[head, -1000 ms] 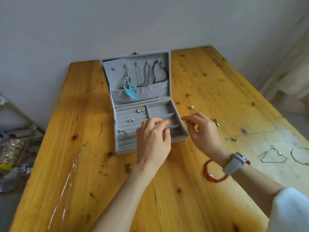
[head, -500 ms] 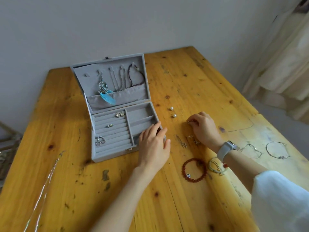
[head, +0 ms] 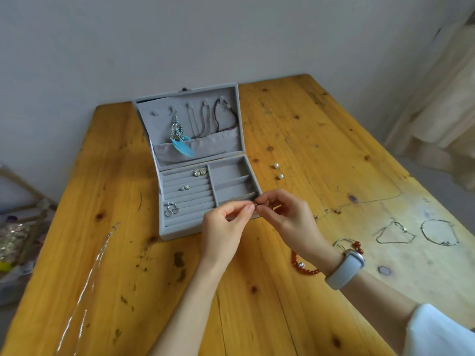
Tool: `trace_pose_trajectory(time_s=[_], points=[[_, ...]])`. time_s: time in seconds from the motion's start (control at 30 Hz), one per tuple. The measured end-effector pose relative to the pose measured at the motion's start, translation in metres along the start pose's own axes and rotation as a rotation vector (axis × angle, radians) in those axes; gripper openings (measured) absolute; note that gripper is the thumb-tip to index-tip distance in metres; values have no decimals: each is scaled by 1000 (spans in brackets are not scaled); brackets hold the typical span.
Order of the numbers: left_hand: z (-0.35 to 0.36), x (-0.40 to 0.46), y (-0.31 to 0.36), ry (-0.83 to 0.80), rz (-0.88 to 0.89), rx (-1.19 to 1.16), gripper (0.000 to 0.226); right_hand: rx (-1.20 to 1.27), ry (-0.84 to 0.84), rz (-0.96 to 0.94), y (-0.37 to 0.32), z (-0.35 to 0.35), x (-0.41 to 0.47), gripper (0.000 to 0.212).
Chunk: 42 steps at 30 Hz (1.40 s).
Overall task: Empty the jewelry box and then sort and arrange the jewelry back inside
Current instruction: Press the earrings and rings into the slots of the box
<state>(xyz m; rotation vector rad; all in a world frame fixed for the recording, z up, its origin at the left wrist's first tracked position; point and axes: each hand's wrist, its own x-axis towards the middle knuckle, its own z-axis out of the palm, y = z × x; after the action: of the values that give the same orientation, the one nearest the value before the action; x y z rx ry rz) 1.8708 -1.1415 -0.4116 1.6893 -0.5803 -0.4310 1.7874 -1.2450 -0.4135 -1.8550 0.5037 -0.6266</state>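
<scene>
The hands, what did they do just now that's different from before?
The left hand lifted off the grey jewelry box and the right hand came in from the wooden table; both now pinch one small silvery piece together. The earrings in the box stayed put.

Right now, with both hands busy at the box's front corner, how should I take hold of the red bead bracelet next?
Pinch the red bead bracelet on its exposed arc near the silver bead, coming straight down from above. It lies flat on the table; the right wrist hides its far side, so move that arm clear first.
</scene>
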Motion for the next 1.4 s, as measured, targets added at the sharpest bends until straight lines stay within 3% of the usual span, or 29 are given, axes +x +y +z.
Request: trace_pose_trajectory(time_s=[0.17, 0.33, 0.43, 0.53, 0.63, 0.8, 1.1, 1.27, 1.4], points=[[-24, -5, -5, 39, -4, 17, 14, 7, -76, -4, -6, 20, 1, 16], [-69, 13, -13, 79, 13, 276, 9, -9, -91, -4, -14, 36, 14, 16], [-90, 21, -5, -39, -17, 332, 12, -56, -122, -7, -19, 40, 22, 20], [-99, 29, 3, -192, -81, 355, 13, -117, -288, 24, -25, 39, 32, 15], [-97, 45, -3, -202, -105, 480, 5, -274, -380, 5, -30, 44, 47, 15], [-87, 66, -13, -168, -38, 704, 12, -377, -391, 83, -19, 64, 73, 4], [-87, 87, -15, -138, -68, 902, 17, -338, -266, 262, 3, 81, 90, 8], [-85, 94, -18, -123, -61, 977, 17, -385, -216, 328, 4, 89, 93, 27], [-83, 97, -17, -132, -79, 988, 14, -460, -175, 326, 5, 94, 92, 25]])
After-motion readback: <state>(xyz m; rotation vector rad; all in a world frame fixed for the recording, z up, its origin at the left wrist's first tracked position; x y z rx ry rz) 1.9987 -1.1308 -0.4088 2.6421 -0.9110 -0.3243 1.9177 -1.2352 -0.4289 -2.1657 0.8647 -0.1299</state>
